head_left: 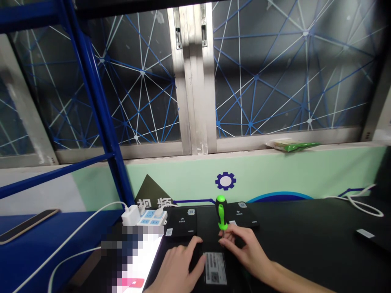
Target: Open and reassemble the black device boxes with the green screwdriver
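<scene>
A black laptop (210,221) lies upside down on the dark table, its white label (215,267) facing up. My left hand (179,264) rests flat on the laptop's base at the lower middle, fingers stretched out. My right hand (244,248) pinches the shaft of a green and black screwdriver (221,217), which stands upright with its tip on the laptop's base. The screwdriver's handle rises above my fingers.
A white power strip (146,217) with a charger and white cables sits left of the laptop. A phone (27,224) lies on the blue shelf at far left. A blue rack post (97,106) stands at left. White cable (363,205) trails at right; a green packet (291,145) lies on the sill.
</scene>
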### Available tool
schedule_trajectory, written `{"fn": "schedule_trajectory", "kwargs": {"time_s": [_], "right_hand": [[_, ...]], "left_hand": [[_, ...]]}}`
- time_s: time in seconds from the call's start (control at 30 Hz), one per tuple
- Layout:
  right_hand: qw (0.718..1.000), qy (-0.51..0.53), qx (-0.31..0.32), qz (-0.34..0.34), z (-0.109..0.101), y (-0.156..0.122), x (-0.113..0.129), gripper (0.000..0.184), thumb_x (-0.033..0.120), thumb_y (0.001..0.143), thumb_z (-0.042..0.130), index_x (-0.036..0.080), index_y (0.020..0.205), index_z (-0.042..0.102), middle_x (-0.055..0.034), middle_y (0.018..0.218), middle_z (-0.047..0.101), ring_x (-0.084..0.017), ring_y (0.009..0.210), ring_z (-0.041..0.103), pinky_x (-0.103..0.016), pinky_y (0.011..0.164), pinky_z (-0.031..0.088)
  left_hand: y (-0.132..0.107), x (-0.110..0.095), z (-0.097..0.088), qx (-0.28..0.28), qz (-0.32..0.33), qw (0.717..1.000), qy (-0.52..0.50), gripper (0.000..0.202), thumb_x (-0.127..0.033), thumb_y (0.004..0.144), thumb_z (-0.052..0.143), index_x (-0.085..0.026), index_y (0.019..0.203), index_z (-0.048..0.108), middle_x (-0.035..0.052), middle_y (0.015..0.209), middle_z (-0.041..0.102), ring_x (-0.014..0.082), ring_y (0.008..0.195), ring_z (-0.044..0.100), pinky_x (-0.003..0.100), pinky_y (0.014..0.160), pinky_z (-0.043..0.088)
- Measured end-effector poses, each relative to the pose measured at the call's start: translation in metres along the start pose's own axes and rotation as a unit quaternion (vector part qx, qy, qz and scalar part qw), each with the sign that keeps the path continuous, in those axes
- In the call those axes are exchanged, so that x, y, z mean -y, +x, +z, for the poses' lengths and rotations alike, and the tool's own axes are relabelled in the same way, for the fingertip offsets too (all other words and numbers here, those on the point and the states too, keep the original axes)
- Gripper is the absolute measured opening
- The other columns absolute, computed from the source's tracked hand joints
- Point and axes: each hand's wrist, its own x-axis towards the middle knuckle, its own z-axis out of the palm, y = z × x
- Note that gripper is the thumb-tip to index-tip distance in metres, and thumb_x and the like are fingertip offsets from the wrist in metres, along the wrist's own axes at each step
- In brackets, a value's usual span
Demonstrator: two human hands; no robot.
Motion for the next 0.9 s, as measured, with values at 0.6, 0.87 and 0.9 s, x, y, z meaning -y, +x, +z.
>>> {"fn": "schedule_trajectory", "kwargs": {"time_s": [0.6,0.87,0.9], "right_hand": [[0.999,-0.036,-0.006,-0.023,-0.001,-0.003,0.004,0.021,0.038,0.093,0.062,0.018,0.091,0.069,-0.0033,0.076,0.069,-0.016,0.062,0.060,-0.026,0.063,0.051],[0.999,-0.023,0.026,-0.024,-0.006,-0.005,0.012,0.026,0.035,0.100,0.049,0.019,0.089,0.066,-0.0064,0.084,0.072,-0.021,0.082,0.068,-0.030,0.079,0.052],[0.999,-0.022,0.027,-0.022,-0.005,-0.005,0.011,0.024,0.036,0.100,0.050,0.019,0.091,0.066,-0.0057,0.082,0.071,-0.020,0.077,0.067,-0.030,0.076,0.052]], "left_hand": [[-0.002,0.001,0.001,-0.010,0.008,1.000,-0.016,0.040,-0.046,0.100,0.038,-0.027,0.131,0.054,0.0035,0.080,0.064,0.0247,0.079,0.064,0.037,0.076,0.047],[-0.002,0.003,0.003,-0.019,0.012,1.000,-0.019,0.040,-0.047,0.100,0.038,-0.027,0.131,0.053,0.0048,0.084,0.066,0.0280,0.081,0.065,0.039,0.076,0.047],[-0.002,0.003,0.004,-0.020,0.013,1.000,-0.019,0.040,-0.047,0.100,0.039,-0.027,0.131,0.053,0.0049,0.084,0.066,0.0277,0.081,0.065,0.038,0.075,0.047]]}}
